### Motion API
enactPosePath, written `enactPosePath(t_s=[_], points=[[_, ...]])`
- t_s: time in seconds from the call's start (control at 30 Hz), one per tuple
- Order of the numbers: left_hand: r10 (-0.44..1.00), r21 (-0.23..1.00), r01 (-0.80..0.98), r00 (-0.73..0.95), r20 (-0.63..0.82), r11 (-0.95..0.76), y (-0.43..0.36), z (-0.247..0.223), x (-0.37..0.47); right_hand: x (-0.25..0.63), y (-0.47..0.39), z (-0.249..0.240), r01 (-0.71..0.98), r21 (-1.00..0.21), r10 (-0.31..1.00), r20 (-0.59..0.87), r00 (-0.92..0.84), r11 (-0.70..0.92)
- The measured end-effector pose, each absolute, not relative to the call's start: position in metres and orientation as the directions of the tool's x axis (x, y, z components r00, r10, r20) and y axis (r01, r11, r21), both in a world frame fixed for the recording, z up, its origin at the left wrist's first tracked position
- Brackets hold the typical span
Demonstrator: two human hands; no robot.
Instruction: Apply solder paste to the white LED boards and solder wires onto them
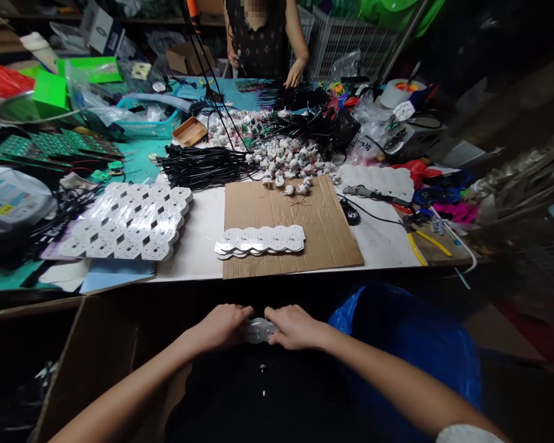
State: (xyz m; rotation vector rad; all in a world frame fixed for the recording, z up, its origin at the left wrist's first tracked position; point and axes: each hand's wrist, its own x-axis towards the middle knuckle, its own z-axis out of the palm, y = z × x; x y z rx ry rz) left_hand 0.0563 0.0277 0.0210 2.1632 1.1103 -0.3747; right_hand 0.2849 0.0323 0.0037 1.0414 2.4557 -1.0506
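Both my hands grip one strip of white scalloped circuit boards [259,330], held low in front of my body, below the table edge. My left hand [228,325] is closed on its left end and my right hand [294,326] on its right end; the fingers cover both ends. On the cardboard sheet [290,206] beyond my hands lies a short stack of similar white strips [261,240]. A larger stack of white board panels [129,221] with diamond-shaped gaps rests on the left of the table.
Black cables [203,166] and a heap of white connectors [290,160] lie behind the cardboard. Yellow-handled pliers [425,245] are at the right. A blue bag [406,344] stands below the table on my right. A co-worker [263,43] works across the table.
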Motion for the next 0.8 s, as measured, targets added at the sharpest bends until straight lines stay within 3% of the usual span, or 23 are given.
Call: enactPosePath(t_s=[0.17,0.23,0.3,0.4,0.5,0.8], points=[[0.771,0.447,0.755,0.606,-0.196,-0.48,0.1,0.079,0.049,0.298,0.118,0.058,0.716,-0.475,0.707,-0.24,-0.665,0.512],[0.8,0.43,0.758,0.587,-0.122,-0.491,0.139,0.084,0.049,0.3,0.16,0.065,0.683,-0.455,0.699,-0.168,-0.695,0.571],[0.835,0.342,0.819,0.53,-0.144,-0.461,0.172,0.078,0.05,0.3,0.193,0.064,0.697,-0.423,0.711,-0.157,-0.685,0.578],[0.824,0.219,0.875,0.481,-0.298,-0.432,0.201,0.064,0.053,0.3,0.217,0.055,0.757,-0.419,0.745,-0.236,-0.624,0.501],[0.798,0.19,0.882,0.472,-0.375,-0.432,0.206,0.058,0.055,0.298,0.217,0.051,0.795,-0.39,0.751,-0.301,-0.587,0.465],[0.839,0.28,0.852,0.504,-0.207,-0.443,0.182,0.063,0.048,0.296,0.203,0.053,0.814,-0.313,0.765,-0.294,-0.573,0.489]])
